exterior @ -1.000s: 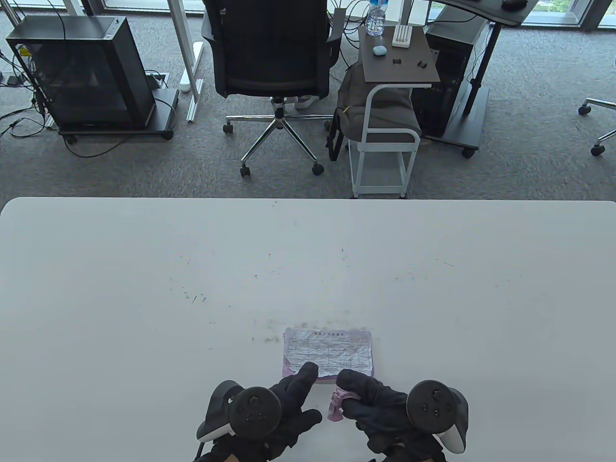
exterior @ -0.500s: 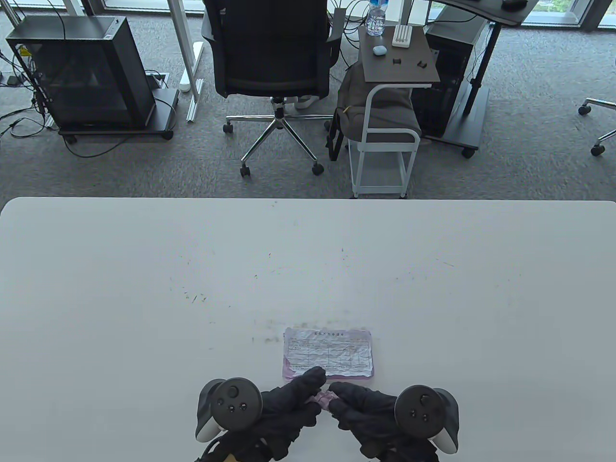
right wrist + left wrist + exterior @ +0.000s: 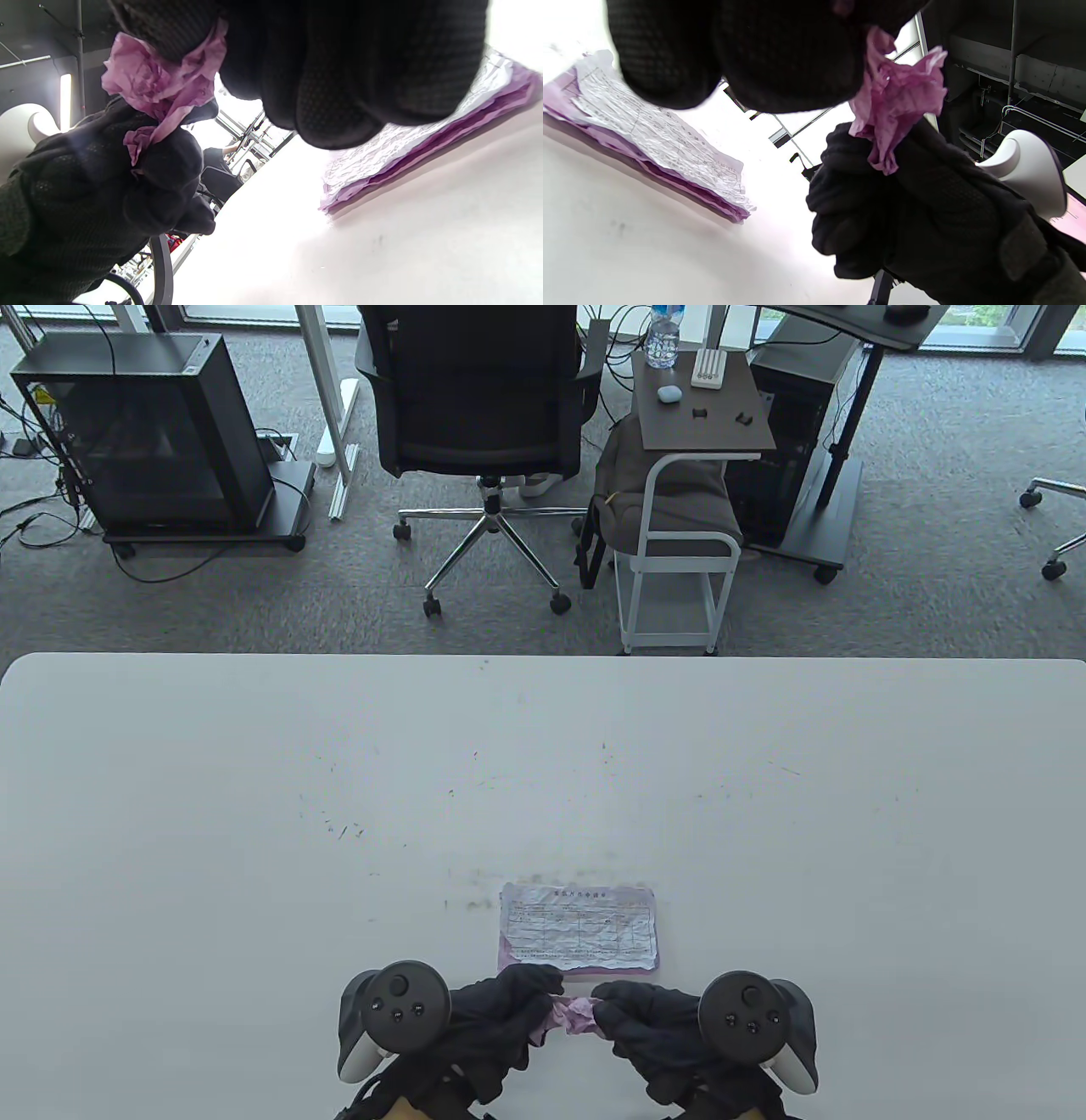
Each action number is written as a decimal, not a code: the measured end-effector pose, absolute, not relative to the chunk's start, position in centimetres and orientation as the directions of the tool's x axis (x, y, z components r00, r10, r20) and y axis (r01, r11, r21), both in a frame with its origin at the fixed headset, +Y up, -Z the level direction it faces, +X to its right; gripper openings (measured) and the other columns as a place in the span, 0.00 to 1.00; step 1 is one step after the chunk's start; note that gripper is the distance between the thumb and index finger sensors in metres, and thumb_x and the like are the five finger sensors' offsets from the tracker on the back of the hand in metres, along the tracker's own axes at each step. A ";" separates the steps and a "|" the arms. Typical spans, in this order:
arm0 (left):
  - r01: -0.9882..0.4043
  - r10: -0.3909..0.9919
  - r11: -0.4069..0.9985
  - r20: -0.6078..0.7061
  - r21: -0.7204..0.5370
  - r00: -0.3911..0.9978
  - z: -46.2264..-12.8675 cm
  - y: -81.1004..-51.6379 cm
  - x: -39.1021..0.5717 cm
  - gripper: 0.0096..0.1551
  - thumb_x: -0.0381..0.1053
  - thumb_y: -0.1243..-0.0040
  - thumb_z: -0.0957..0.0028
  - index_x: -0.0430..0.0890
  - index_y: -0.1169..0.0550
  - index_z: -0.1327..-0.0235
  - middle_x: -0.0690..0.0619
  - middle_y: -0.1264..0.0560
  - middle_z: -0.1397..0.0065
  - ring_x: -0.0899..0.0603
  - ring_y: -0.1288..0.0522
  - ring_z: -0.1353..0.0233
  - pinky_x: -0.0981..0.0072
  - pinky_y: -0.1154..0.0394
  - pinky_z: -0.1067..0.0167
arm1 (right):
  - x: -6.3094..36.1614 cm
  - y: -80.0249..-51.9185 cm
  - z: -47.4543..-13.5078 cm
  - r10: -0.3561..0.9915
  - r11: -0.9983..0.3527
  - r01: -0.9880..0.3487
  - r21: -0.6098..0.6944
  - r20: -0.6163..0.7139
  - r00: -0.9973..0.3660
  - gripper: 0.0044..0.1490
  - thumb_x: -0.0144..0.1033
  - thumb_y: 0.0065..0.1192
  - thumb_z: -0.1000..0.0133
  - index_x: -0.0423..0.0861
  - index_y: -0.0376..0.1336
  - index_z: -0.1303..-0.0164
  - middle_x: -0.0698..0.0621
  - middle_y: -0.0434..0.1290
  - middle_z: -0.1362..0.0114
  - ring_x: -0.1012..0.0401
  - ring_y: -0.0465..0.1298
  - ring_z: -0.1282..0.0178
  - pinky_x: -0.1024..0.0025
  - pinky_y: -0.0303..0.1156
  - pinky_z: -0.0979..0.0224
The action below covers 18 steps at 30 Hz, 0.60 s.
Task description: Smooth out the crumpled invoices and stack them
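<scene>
A stack of flattened invoices point(image 3: 579, 929), white sheet on top of pink ones, lies on the white table point(image 3: 254, 814) near its front edge; it also shows in the left wrist view point(image 3: 657, 140) and the right wrist view point(image 3: 415, 156). A crumpled pink invoice point(image 3: 570, 1015) is held above the table just in front of the stack. My left hand point(image 3: 509, 1014) pinches its left side and my right hand point(image 3: 636, 1018) pinches its right side. The wad shows in the left wrist view point(image 3: 895, 101) and the right wrist view point(image 3: 161, 89), gripped by both gloves.
Beyond the table's far edge stand an office chair point(image 3: 479, 398), a small side table with a bottle point(image 3: 700, 407) and a black computer case point(image 3: 161, 432) on the carpet.
My right hand brought the crumpled pink invoice to the middle. My left hand left the stack's front edge, drew back and took hold of the wad's other side.
</scene>
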<state>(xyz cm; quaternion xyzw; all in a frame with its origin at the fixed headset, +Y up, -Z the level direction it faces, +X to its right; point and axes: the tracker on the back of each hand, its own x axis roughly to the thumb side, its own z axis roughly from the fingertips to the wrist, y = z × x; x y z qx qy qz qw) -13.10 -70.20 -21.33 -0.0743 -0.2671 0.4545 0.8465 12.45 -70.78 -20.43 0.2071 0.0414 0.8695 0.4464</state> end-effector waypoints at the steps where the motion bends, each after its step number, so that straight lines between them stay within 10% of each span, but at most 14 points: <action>1: -0.725 0.797 0.591 0.391 -0.353 0.459 -21.3 -70.2 -13.1 0.24 0.45 0.45 0.38 0.32 0.24 0.36 0.44 0.18 0.54 0.51 0.16 0.68 0.52 0.16 0.59 | 12.6 -70.7 -20.5 0.798 -0.579 -0.786 0.215 0.347 -0.493 0.36 0.52 0.50 0.40 0.40 0.59 0.29 0.33 0.72 0.32 0.44 0.80 0.47 0.57 0.82 0.53; 7: -0.708 0.784 0.611 0.395 -0.354 0.478 -21.2 -70.2 -12.7 0.24 0.47 0.46 0.38 0.31 0.23 0.39 0.46 0.17 0.58 0.52 0.16 0.71 0.53 0.16 0.62 | 11.4 -70.2 -20.3 0.815 -0.547 -0.733 0.405 0.459 -0.354 0.62 0.57 0.67 0.48 0.42 0.38 0.19 0.27 0.47 0.17 0.37 0.67 0.30 0.44 0.73 0.38; 12: -0.698 0.824 0.562 0.373 -0.444 0.427 -21.3 -70.8 -12.6 0.24 0.47 0.46 0.38 0.32 0.24 0.38 0.46 0.18 0.55 0.51 0.15 0.69 0.52 0.16 0.60 | 10.5 -70.4 -20.3 0.821 -0.521 -0.782 0.343 0.453 -0.349 0.44 0.36 0.71 0.46 0.41 0.51 0.23 0.32 0.67 0.28 0.51 0.79 0.44 0.55 0.80 0.45; 18: -0.713 0.869 0.494 0.318 -0.498 0.380 -21.9 -71.6 -12.7 0.24 0.46 0.46 0.38 0.33 0.25 0.35 0.45 0.19 0.50 0.48 0.15 0.63 0.48 0.17 0.54 | 12.6 -70.3 -20.5 0.846 -0.460 -0.878 0.132 0.365 -0.388 0.27 0.37 0.69 0.45 0.42 0.65 0.38 0.38 0.77 0.41 0.54 0.82 0.55 0.58 0.83 0.54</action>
